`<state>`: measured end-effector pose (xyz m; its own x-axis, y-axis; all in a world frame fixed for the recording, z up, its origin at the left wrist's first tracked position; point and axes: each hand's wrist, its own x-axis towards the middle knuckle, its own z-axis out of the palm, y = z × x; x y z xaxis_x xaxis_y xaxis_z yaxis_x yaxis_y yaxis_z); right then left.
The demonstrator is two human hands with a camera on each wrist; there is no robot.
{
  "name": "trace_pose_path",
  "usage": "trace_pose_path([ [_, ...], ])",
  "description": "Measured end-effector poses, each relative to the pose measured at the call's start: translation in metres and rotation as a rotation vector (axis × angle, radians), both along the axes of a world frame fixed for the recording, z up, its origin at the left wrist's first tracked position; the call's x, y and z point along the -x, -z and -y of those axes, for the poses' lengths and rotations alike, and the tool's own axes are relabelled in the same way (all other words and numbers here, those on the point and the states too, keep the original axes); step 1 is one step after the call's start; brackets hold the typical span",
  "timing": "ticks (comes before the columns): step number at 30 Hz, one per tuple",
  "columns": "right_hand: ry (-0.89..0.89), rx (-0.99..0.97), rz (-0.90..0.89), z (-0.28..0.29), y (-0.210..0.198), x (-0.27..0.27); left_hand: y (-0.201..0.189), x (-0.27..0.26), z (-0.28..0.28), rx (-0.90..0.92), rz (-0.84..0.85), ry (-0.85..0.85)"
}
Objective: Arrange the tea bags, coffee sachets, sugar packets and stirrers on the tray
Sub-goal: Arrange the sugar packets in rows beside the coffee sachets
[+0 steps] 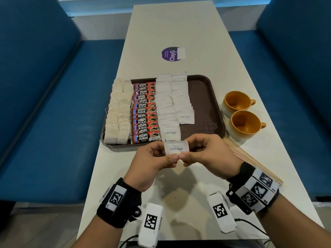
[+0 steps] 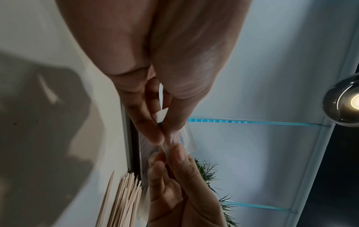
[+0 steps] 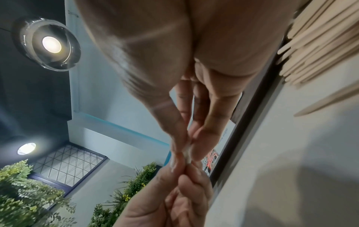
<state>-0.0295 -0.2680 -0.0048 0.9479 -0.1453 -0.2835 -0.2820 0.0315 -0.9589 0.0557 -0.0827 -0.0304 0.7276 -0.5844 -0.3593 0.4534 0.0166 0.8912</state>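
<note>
Sugar packet (image 1: 176, 149), white with blue "white sugar" print, was pinched along its lower edge by left hand (image 1: 154, 162) and right hand (image 1: 208, 155), just above the tray's (image 1: 206, 104) near rim. Bare brown floor lay open on the tray's right side, beside the sugar rows (image 1: 174, 104); stirrers (image 1: 254, 163) lay on the table right of the hands.

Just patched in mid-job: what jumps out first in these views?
Front and centre, the left hand and right hand pinch one white sugar packet between them, just above the near rim of the brown tray. The tray holds neat columns: tea bags leftmost, red coffee sachets, then sugar packets. The wooden stirrers lie on the table right of the tray, beside two orange cups.
</note>
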Motion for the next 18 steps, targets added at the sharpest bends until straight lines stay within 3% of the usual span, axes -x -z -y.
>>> trace_pose_path([
  [8, 0.077, 0.097, -0.012, 0.018, 0.005, -0.014, 0.001, -0.013, 0.006, -0.102, 0.075, -0.061],
  [10, 0.159, 0.117, -0.023, 0.03, 0.006, -0.023, 0.001, -0.022, 0.007, -0.177, 0.211, -0.084],
  [14, 0.321, 0.203, -0.102, 0.055, 0.01, -0.047, -0.003, -0.046, 0.013, -0.576, 0.724, -0.036],
  [18, 0.276, 0.347, -0.18, 0.068, 0.022, -0.075, -0.004, -0.071, 0.024, -0.744, 0.955, 0.058],
])
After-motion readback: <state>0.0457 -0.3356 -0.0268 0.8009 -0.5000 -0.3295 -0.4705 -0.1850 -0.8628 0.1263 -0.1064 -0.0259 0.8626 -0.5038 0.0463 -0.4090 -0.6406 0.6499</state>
